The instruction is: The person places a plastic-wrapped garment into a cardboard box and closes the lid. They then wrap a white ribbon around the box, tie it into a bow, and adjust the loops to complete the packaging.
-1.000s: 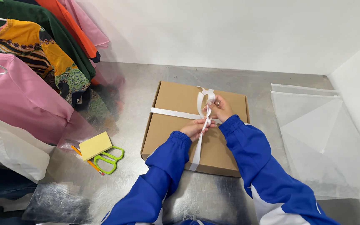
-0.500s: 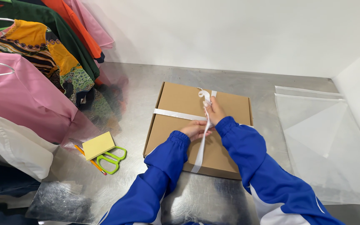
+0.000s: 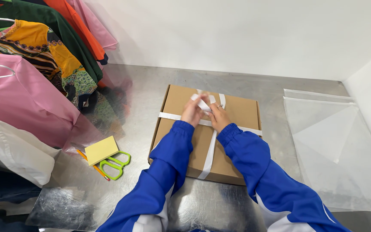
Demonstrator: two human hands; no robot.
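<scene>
Ribbon crossing hidden under left hand and right hand. Ribbon loop at fingertips blurred. Hanging clothes cut off at left edge. Pencil partly hidden under yellow notepad.

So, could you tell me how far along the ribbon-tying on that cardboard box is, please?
Done: the white ribbon already crosses the cardboard box both lengthwise and across, meeting near the top. In hand: the left hand and right hand hold the ribbon ends over that crossing, working a loop. Left: no finished knot or bow shows, and the green scissors lie untouched beside the box.
</scene>
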